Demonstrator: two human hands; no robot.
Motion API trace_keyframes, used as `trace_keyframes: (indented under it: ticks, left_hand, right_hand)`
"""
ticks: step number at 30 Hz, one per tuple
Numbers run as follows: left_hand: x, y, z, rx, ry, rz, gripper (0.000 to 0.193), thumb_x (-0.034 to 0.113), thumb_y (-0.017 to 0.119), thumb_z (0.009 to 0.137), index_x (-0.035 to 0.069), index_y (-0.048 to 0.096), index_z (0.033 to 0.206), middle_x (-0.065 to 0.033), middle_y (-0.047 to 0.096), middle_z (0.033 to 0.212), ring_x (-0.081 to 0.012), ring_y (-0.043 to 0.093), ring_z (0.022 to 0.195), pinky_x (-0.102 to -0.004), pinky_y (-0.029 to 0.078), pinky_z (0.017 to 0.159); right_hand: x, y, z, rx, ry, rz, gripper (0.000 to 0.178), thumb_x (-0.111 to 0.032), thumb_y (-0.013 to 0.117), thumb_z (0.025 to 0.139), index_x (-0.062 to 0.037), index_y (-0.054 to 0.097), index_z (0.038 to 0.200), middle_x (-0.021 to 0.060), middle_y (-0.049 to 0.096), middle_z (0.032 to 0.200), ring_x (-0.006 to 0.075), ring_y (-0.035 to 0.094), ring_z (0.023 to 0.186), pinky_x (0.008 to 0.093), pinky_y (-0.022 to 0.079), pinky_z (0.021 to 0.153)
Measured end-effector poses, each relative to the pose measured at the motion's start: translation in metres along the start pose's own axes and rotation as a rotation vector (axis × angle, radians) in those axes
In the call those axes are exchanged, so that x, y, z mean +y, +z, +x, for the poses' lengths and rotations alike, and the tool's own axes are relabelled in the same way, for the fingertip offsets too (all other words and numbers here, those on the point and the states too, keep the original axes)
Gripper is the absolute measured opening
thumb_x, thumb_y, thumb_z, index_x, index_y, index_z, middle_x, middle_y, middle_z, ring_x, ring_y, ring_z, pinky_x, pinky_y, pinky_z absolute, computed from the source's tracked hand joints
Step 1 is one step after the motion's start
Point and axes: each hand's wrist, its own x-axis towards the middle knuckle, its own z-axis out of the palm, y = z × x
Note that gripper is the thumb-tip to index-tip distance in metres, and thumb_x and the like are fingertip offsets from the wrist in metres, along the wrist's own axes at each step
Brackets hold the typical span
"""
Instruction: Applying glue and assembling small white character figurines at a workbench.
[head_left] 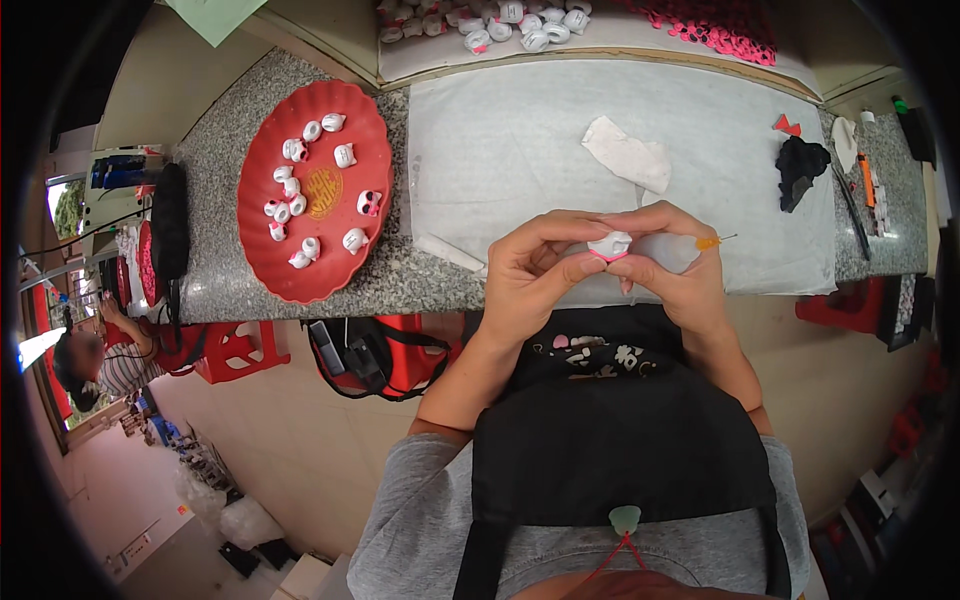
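Above the near edge of the sheet-covered bench, both my hands are drawn together around a small white piece with a pink rim [610, 244], like a tiny animal head. The fingers and thumb of my left hand [535, 262] pinch it from the left. My right hand [685, 285] grips its other side with thumb and fingers. Tucked in that same right hand is a translucent squeeze bottle [668, 252] with an orange needle tip pointing right. My fingers partly hide the piece and the bottle. A crumpled white tissue [628, 153] lies just beyond my hands.
A scalloped red plate [345, 255] with several white pieces stands on the left. Shelf trays at the back hold white pieces [510, 25] and pink parts [715, 35]. Black cloth [800, 168] and tools lie right. Another person [110, 360] sits far left near a red stool [235, 352].
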Motion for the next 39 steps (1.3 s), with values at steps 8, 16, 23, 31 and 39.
trace_keyframes:
  ticks: [8, 16, 23, 31, 39]
  left_hand:
    - [0.001, 0.0, -0.002, 0.001, 0.013, 0.046, 0.02, -0.007, 0.052, 0.07, -0.005, 0.051, 0.09, -0.0148, 0.051, 0.094, -0.0196, 0.05, 0.09, -0.0285, 0.042, 0.077]
    - [0.001, 0.005, -0.004, 0.053, -0.05, 0.112, 0.024, -0.004, 0.053, 0.071, -0.004, 0.049, 0.095, -0.0133, 0.051, 0.097, -0.0175, 0.05, 0.091, -0.028, 0.04, 0.08]
    - [0.001, 0.005, -0.006, 0.077, 0.013, 0.215, 0.024, -0.004, 0.052, 0.072, -0.004, 0.049, 0.096, -0.0127, 0.052, 0.095, -0.0167, 0.05, 0.089, -0.0268, 0.04, 0.079]
    - [-0.009, 0.003, 0.001, -0.039, 0.011, -0.033, 0.024, -0.006, 0.052, 0.071, -0.005, 0.048, 0.094, -0.0136, 0.05, 0.097, -0.0181, 0.049, 0.09, -0.0276, 0.039, 0.078]
    - [-0.011, 0.01, -0.001, 0.033, 0.022, 0.169, 0.019, -0.004, 0.055, 0.069, -0.004, 0.051, 0.088, -0.0147, 0.052, 0.091, -0.0198, 0.05, 0.087, -0.0291, 0.039, 0.077]
  right_hand:
    - [0.0, 0.001, -0.002, 0.016, 0.012, 0.02, 0.025, 0.0, 0.061, 0.065, 0.0012, 0.055, 0.089, 0.0036, 0.051, 0.064, 0.0064, 0.046, 0.054, 0.0169, 0.038, 0.045]
    - [-0.004, 0.0, -0.001, 0.009, 0.06, -0.003, 0.024, 0.003, 0.055, 0.066, 0.0053, 0.051, 0.089, 0.0106, 0.054, 0.072, 0.0101, 0.049, 0.054, 0.0194, 0.04, 0.043]
    - [0.0, 0.003, 0.0, 0.023, 0.03, 0.003, 0.025, 0.002, 0.055, 0.068, 0.0021, 0.053, 0.093, 0.0046, 0.055, 0.069, 0.0055, 0.047, 0.055, 0.0167, 0.038, 0.044]
    - [-0.007, -0.004, -0.002, 0.006, 0.091, 0.006, 0.024, 0.003, 0.055, 0.065, 0.0045, 0.052, 0.089, 0.0088, 0.054, 0.072, 0.0105, 0.049, 0.056, 0.0197, 0.041, 0.044]
    - [-0.005, -0.018, -0.008, -0.063, 0.094, 0.002, 0.02, -0.004, 0.059, 0.069, 0.0002, 0.056, 0.088, 0.0049, 0.053, 0.07, 0.009, 0.049, 0.061, 0.02, 0.042, 0.05]
